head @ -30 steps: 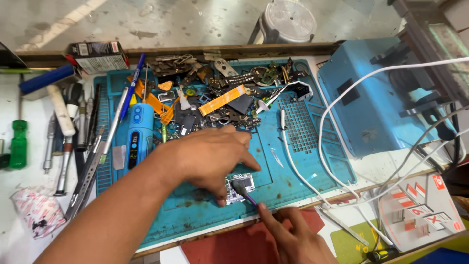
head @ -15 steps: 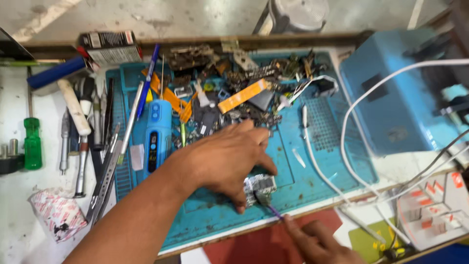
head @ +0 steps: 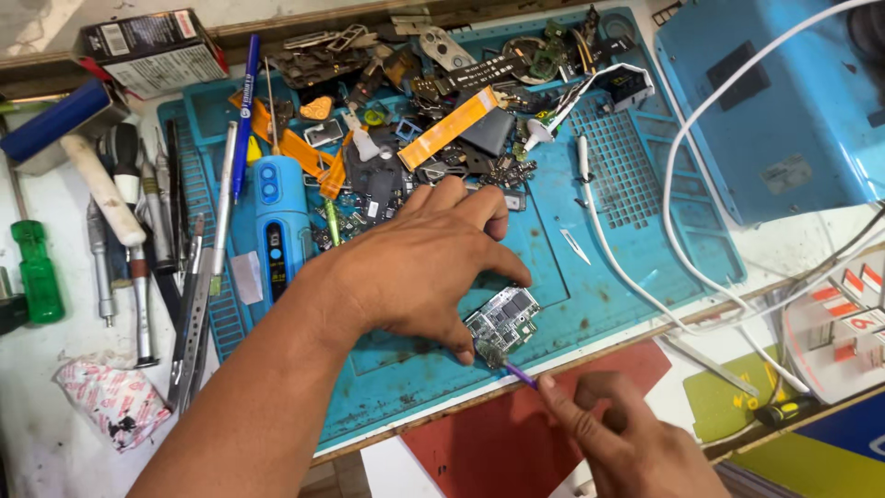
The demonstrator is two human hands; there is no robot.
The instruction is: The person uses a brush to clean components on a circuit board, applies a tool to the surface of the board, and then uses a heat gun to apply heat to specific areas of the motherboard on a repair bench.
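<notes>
Board (head: 502, 325) shifted right, maybe shielded.

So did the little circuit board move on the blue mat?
No. The circuit board still lies by the blue mat's front edge, under the left hand's fingertips; only the camera shifted.

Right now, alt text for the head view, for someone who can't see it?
A left hand pins a small circuit board on a blue mat while the right hand touches a thin purple tool to the board's edge. Loose phone parts crowd the mat's far end; screwdrivers lie to the left, white cables to the right.
</notes>
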